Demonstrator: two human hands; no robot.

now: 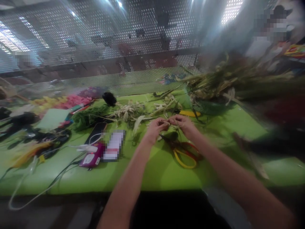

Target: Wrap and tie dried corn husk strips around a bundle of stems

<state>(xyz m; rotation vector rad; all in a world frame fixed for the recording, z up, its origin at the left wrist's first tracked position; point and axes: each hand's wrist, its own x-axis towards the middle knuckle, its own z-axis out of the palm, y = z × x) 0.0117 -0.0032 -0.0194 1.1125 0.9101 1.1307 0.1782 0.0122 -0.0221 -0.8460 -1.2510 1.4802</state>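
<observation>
My left hand (156,127) and my right hand (183,123) meet above the green tabletop, fingers pinched together. Between them is a thin pale strip of dried plant (165,122), slightly blurred and partly covered by the fingers. Scissors (184,160) with yellow and orange handles lie just below my right hand, their blades pointing up and left under my wrists. Beyond my fingertips, a yellow-handled tool (190,113) rests on the table. Loose pale dried husks and leaves (128,111) are spread ahead and to the left of my hands.
A green basket (209,107) piled with dried stalks (221,82) stands at back right. On the left are a phone (114,144), a pink device (92,157) with cables, green netting (88,117) and pink flowers (77,101). A perforated metal screen (143,47) rises behind.
</observation>
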